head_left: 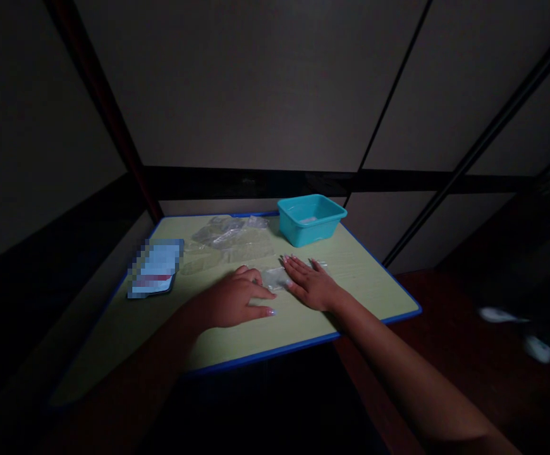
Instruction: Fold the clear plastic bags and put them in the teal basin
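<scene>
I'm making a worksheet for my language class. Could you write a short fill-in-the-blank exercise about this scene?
The pale table top has a ____ edge.
Both hands are by a small piece of clear plastic; the one nearer the turquoise tub is the ____ hand.
The pixelated item lies nearer the ____ hand.

Missing words: blue; right; left.

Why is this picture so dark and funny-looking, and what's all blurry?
Head view: dim light, brightest around the table, with nearly black corners; head view: shiny glints on the crinkly clear plastic; head view: the white shoes at the right look smeary; head view: little squares hide part of the phone-like thing.
</scene>
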`<state>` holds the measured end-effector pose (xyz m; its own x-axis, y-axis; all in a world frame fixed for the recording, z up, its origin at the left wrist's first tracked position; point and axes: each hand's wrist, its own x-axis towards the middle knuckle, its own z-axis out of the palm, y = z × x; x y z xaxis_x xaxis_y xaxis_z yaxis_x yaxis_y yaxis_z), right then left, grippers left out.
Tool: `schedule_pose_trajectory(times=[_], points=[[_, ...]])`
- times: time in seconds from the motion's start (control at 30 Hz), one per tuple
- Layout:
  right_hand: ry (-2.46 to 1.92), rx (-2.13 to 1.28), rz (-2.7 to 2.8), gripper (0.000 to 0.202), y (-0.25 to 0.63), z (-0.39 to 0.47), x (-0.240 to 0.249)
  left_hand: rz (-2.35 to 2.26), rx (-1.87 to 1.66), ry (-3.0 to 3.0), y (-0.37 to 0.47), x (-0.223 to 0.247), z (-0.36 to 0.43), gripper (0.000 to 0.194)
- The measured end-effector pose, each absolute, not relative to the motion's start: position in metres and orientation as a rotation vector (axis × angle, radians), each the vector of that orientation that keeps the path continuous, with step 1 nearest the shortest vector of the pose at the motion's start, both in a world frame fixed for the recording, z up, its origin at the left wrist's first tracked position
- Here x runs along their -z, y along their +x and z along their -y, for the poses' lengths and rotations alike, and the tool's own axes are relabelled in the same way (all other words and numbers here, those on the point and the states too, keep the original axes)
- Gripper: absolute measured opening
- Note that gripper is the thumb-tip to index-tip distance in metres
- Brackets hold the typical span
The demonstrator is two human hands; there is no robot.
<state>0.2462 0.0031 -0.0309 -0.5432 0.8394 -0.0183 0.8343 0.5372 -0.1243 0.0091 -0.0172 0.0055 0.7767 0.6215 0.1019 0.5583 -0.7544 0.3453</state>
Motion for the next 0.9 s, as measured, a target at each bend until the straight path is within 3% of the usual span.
schedule_pose_trajectory(times=[0.37,0.67,0.9], points=[[-1.484,-0.181,2.708,0.058,0.248,-0.003,0.031,-1.084,-0.161,2.649,0.007,-0.006,0.020,0.055],[-1.474,-0.184,2.705,0.059,0.248,-0.003,0.032,-0.941,-0.236,2.372,-0.006,-0.020,0.012,0.031],[-1.463,-0.187,2.707,0.059,0.249,-0.004,0.033,-0.994,-0.075,2.261,-0.017,-0.030,0.004,0.035]])
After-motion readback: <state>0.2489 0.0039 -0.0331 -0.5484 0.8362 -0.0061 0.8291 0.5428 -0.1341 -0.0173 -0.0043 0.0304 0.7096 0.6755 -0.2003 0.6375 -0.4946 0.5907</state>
